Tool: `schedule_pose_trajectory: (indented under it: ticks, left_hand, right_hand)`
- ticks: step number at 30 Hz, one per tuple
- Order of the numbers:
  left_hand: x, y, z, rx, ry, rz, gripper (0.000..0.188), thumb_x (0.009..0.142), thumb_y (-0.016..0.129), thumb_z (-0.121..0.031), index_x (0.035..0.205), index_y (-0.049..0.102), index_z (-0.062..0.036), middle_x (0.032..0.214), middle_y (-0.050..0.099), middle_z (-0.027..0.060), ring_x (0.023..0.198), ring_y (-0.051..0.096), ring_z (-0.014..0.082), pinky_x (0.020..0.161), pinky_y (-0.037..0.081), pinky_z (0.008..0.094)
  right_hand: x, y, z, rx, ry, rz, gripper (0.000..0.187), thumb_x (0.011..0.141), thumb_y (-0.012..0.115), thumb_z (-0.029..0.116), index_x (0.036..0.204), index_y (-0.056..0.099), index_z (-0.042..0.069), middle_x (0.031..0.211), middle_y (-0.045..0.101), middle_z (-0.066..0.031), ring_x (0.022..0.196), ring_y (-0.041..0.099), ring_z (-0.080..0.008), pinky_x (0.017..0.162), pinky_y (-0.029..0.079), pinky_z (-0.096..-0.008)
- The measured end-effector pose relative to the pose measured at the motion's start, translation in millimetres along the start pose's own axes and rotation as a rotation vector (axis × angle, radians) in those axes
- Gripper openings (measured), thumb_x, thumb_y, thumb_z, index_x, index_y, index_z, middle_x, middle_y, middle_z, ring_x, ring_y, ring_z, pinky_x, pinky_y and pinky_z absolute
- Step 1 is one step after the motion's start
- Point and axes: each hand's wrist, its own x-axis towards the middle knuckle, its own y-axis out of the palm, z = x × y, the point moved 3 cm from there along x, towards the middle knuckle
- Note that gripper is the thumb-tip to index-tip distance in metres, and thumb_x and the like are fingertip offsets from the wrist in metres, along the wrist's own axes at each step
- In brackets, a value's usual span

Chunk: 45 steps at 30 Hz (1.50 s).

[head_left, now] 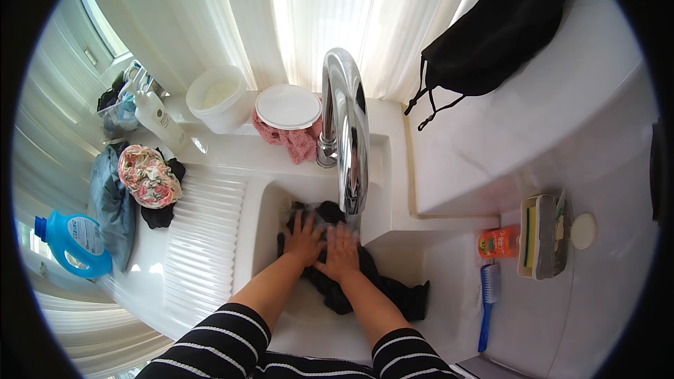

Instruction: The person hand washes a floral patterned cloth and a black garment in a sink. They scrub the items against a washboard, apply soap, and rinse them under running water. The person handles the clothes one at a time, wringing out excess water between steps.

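white curtains hang behind a white sink (pixel 263 200). low in the middle of the frame, the left hand (pixel 303 237) and right hand (pixel 342 253) press flat, fingers spread, on a wet black cloth (pixel 365 288) in the sink. the tall shiny metal tap (pixel 347 133) hangs right above, so a hand lifting fast might bump it.

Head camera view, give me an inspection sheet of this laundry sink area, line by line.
Surface: white sink with ribbed drainboard; chrome tap above the basin.
Job's things: dark wet garment in the basin.
Clutter: blue detergent bottle, floral cloth, white tub, round lid, pink cloth, blue brush, orange bottle, black bag.
Hands: left hand and right hand both flat, pressing the garment.
Cables: nothing seen.
Surroundings: white curtains, bright window behind.
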Motion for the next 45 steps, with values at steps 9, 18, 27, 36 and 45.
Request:
schedule_pose_trajectory:
  ticks: [9,18,27,36,45]
  left_hand:
    - [-2,0,-6,-0.042,0.035,-0.381,0.020,0.090,0.055,-0.016,0.109,0.061,-0.0108,0.137,0.051,0.0114,0.140,0.031,0.0388,0.107,0.022,0.0698]
    - [-117,-109,-4,-0.489,0.363,-0.447,0.014,0.090,0.056,-0.009,0.103,0.061,-0.0061,0.109,0.066,0.0121,0.111,0.058,0.0343,0.104,0.037,0.0500]
    - [-194,-130,-12,-0.542,0.665,-0.300,0.020,0.090,0.063,-0.014,0.109,0.060,-0.0074,0.100,0.064,0.0068,0.101,0.061,0.0242,0.093,0.045,0.0390]
    - [-177,-100,-37,-1.199,0.440,-0.031,0.021,0.101,0.051,-0.025,0.103,0.057,-0.0051,0.089,0.054,-0.0030,0.081,0.050,0.0073,0.076,0.043,0.0242]
    - [-226,-152,-68,-1.602,0.367,0.052,0.026,0.103,0.046,-0.029,0.099,0.057,-0.0061,0.082,0.053,-0.0035,0.077,0.047,0.0051,0.069,0.041,0.0221]
  right_hand:
    - [4,-27,-19,0.231,-0.079,-0.056,0.101,0.072,0.079,0.045,0.148,0.027,0.004,0.146,0.038,-0.0220,0.133,0.038,-0.0394,0.109,0.034,-0.0447]
    - [-72,-79,-33,0.687,-0.134,-0.343,0.031,0.077,0.079,0.019,0.095,0.066,-0.002,0.088,0.063,-0.0148,0.079,0.062,-0.0332,0.075,0.051,-0.0375]
    - [-149,-182,-7,0.976,-0.254,-0.355,0.015,0.085,0.068,0.003,0.098,0.064,-0.001,0.084,0.067,-0.0091,0.077,0.059,-0.0126,0.072,0.048,-0.0266]
    - [-161,-162,-23,1.144,-0.188,-0.235,0.015,0.086,0.068,0.006,0.100,0.066,0.001,0.088,0.067,-0.0036,0.082,0.059,-0.0100,0.076,0.048,-0.0272]
    - [-153,-112,-31,1.053,-0.111,-0.340,0.025,0.083,0.072,0.010,0.105,0.064,0.002,0.097,0.066,-0.0074,0.090,0.061,-0.0155,0.081,0.048,-0.0289]
